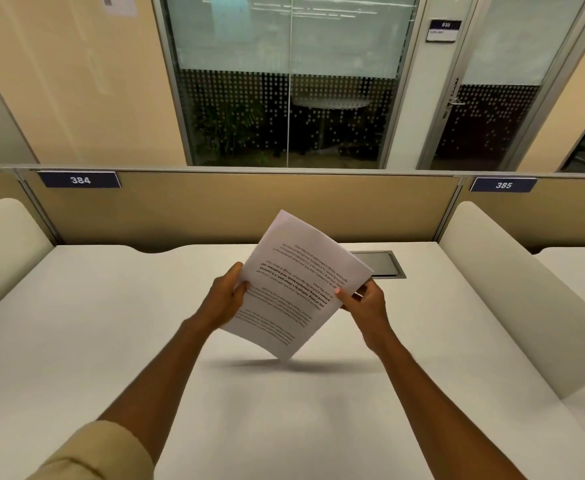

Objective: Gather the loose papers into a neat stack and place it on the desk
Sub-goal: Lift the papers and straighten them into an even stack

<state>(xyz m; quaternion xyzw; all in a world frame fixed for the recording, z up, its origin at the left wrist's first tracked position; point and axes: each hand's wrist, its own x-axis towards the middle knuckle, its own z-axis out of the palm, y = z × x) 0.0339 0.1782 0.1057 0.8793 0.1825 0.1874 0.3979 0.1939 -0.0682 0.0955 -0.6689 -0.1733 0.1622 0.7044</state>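
Both hands held the papers (296, 285) above the white bench (111, 341), tilted so one corner pointed down, just over its shadow. The left hand (223, 299) pinched the stack's left edge, thumb on the printed top sheet. The right hand (365, 303) pinched the right edge, thumb on top. The print faced away from the person. A dark cable hatch (383, 265) lay behind the stack.

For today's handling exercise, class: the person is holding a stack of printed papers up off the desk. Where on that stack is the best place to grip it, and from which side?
Grip the two opposite side edges near mid-length, one hand from each side, as the left hand and right hand do. The stack of papers is thin, floppy and tilted with one corner low above the desk; two-sided support probably keeps the sheets aligned.
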